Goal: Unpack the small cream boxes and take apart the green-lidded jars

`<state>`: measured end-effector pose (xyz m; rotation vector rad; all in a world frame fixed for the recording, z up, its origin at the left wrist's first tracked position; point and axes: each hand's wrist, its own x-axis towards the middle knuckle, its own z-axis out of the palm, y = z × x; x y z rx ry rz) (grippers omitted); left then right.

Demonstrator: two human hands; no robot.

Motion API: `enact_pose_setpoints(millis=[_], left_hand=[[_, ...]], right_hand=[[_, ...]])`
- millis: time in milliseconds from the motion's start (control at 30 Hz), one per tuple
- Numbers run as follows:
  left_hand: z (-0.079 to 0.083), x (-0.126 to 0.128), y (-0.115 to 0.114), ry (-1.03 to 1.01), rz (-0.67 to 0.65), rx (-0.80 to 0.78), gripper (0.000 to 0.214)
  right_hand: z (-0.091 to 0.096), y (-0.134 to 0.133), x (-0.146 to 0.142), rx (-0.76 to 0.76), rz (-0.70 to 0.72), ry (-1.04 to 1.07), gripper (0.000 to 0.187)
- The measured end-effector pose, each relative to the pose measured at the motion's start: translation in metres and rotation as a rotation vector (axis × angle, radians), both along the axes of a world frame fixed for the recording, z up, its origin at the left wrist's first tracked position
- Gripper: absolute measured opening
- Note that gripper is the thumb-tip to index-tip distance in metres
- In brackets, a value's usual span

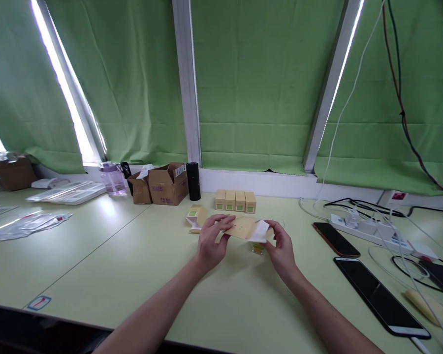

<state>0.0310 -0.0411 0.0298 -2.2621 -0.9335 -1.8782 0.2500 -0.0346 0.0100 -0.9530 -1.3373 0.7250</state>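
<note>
A tan paper box (241, 227) with a white inner flap is stretched between my two hands, looking flattened or partly unfolded. My left hand (213, 242) pinches its left end, and my right hand (281, 250) grips the right end by the white flap. Just below the flap, a small clear item with yellow in it (257, 249) shows near my right fingers; whether it touches the table is unclear. Left of my left hand lies an opened tan box (196, 218) with a green label. Behind my hands, several small tan boxes (230, 200) stand in a row.
Cardboard cartons (170, 184), a black cylinder (193, 182) and a purple bottle (112, 179) line the back. At right are two phones (380, 295), a power strip (369, 233) and tangled cables. Plastic bags (27, 226) lie at far left on the table (133, 275).
</note>
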Motion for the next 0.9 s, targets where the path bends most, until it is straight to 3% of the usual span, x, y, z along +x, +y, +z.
enact_pose_setpoints(millis=[167,333,467,600,700,767,833,900], left_hand=[[-0.002,-0.016,0.001,0.26,0.186,0.168,0.017],[-0.007,-0.027,-0.001,0.328,0.221,0.06,0.01],[-0.008,-0.025,0.001,0.271,0.311,0.086,0.01],[0.001,-0.021,0.008,0.022,0.425,0.061,0.003],[0.013,-0.026,0.021,-0.194,0.562,-0.128,0.014],[0.021,-0.034,0.031,-0.247,0.585,-0.368,0.014],[0.028,-0.044,0.041,-0.234,0.589,-0.587,0.016],[0.032,-0.053,0.05,-0.117,0.69,-0.727,0.02]], right_hand=[[0.001,-0.001,-0.002,0.027,-0.006,0.004,0.04],[0.001,-0.002,-0.005,-0.025,-0.007,0.005,0.04],[0.001,0.0,-0.003,-0.013,-0.012,0.009,0.033],[0.001,0.001,-0.001,-0.021,0.001,-0.006,0.03],[0.0,0.001,0.0,-0.02,0.014,-0.004,0.03],[-0.001,0.001,0.0,-0.015,0.019,-0.004,0.03],[-0.001,0.001,0.0,-0.015,0.025,-0.005,0.03],[-0.001,0.0,0.0,-0.021,0.029,-0.007,0.03]])
